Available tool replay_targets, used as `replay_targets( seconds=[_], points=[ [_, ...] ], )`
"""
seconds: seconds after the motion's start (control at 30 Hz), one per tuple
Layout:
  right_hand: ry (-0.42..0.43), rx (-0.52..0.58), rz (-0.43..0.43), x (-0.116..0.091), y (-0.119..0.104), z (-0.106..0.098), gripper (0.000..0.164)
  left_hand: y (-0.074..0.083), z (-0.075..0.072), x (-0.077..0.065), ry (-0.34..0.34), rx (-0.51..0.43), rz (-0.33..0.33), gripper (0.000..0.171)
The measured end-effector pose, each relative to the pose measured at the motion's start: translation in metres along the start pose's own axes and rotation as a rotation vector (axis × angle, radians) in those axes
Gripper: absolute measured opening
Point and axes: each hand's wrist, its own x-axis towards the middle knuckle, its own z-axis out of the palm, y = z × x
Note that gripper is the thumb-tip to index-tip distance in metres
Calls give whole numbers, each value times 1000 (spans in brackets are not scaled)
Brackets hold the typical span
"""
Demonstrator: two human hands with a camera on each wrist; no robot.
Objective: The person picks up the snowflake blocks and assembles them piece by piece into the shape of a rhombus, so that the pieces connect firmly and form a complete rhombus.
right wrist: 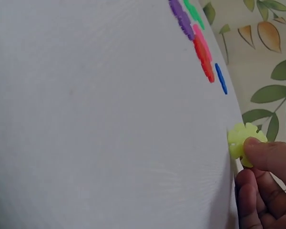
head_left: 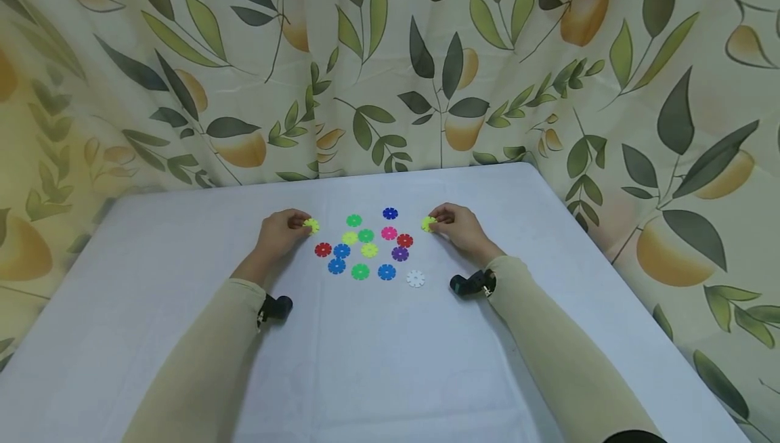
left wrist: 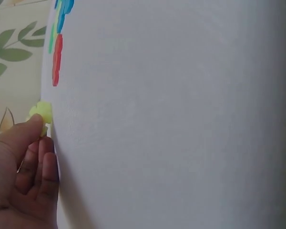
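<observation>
My left hand pinches a yellow notched plastic disc between thumb and fingers, at the left of a group of similar discs. On the other side, my right hand pinches a second yellow notched disc, its thumb lying over the face. Between the hands, several flat discs lie on the table, among them a red disc nearest the left hand and a dark blue disc and another red disc nearer the right. A white disc lies at the group's near right corner.
A white cloth covers the table. Behind it and along the sides hangs a leaf-and-fruit patterned curtain. Both wrists carry small black cameras, and green discs, blue discs and a purple disc fill the middle.
</observation>
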Motion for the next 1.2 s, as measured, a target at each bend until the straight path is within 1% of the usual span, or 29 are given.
replay_targets(
  seconds=[0.2, 0.37, 0.5, 0.63, 0.73, 0.83, 0.97, 1.2],
  points=[
    [20, 11, 5, -4, 0, -2, 24, -2, -5, -2, 8, -16, -9, 30],
    [44, 49, 24, -7, 1, -1, 25, -7, -5, -2, 16, -32, -21, 32],
    [63, 83, 45, -11, 1, 0, 25, -9, -3, -3, 25, -77, -81, 35],
    [82, 110, 56, -14, 2, 0, 25, -9, -2, -6, 22, -163, -149, 38],
    [90, 129, 55, -18, 4, 0, 25, -9, -1, -9, 11, -229, -175, 38],
    [92, 156, 53, -21, 6, 0, 26, -9, -1, -14, 4, -282, -182, 38],
    [98, 184, 56, -25, 9, 1, 28, -9, -1, -20, 4, -332, -170, 38],
    [120, 223, 44, -30, 13, 2, 28, -11, 2, -30, 16, -376, -174, 38]
  ],
)
